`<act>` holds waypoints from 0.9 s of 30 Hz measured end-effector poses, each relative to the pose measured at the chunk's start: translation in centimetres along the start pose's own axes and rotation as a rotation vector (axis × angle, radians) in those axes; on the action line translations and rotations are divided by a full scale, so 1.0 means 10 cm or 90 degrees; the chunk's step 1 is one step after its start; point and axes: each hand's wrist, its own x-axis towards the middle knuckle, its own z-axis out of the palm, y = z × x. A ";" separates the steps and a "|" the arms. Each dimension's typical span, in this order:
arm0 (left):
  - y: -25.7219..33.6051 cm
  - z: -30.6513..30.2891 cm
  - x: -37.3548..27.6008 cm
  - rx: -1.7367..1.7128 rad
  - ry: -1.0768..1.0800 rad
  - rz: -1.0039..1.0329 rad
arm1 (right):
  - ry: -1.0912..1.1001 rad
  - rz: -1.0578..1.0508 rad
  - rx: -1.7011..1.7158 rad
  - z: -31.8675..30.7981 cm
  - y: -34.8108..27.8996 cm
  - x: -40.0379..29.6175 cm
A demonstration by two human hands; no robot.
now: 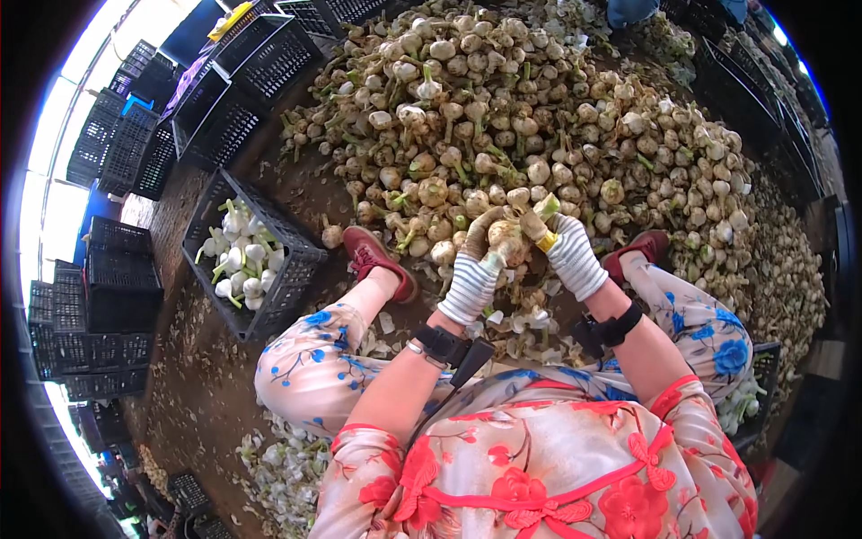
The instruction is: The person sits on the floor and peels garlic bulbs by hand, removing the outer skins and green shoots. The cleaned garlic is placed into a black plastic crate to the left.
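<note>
Both my hands wear striped knit gloves with dirty brown fingertips. My left hand (471, 273) grips a soil-stained garlic bulb (509, 240) low in front of me. On the bulb's other side, my right hand (572, 252) pinches a pale green garlic stem (549, 205); whether that stem belongs to the same bulb is hard to tell. A yellow band (547, 241) wraps a digit of the right glove. Just beyond both hands rises a large heap of unpeeled garlic bulbs (471, 121). Loose papery skins (532, 323) lie beneath my wrists.
To the left, a black plastic crate (286, 286) holds clean white garlic bulbs (246, 259). More black crates (215, 111) stand stacked farther left. Another crate (764, 397) with garlic sits beside my right knee. A pile of peelings (286, 465) covers the floor at lower left.
</note>
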 end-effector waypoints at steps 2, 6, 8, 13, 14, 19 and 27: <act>-0.01 -0.06 -0.03 -0.116 0.005 -0.108 | -0.003 -0.004 -0.114 -0.01 -0.05 -0.01; -0.03 -0.16 0.03 -0.322 -0.023 -0.256 | -0.031 -0.029 0.001 0.02 -0.01 -0.04; 0.07 -0.06 0.02 -0.252 0.005 -0.252 | -0.009 0.004 0.068 0.02 -0.03 -0.02; -0.14 0.02 -0.07 -0.079 0.031 -0.057 | -0.001 -0.060 -0.094 0.03 -0.06 -0.04; -0.11 -0.03 -0.07 -0.164 0.041 -0.129 | 0.004 -0.117 -0.159 0.03 -0.04 -0.03; 0.20 -0.02 -0.05 -0.436 -0.026 -0.383 | 0.017 -0.332 -0.409 -0.05 -0.03 0.16; -0.01 -0.04 0.05 -0.311 0.031 -0.398 | -0.081 0.067 0.201 0.02 0.09 -0.02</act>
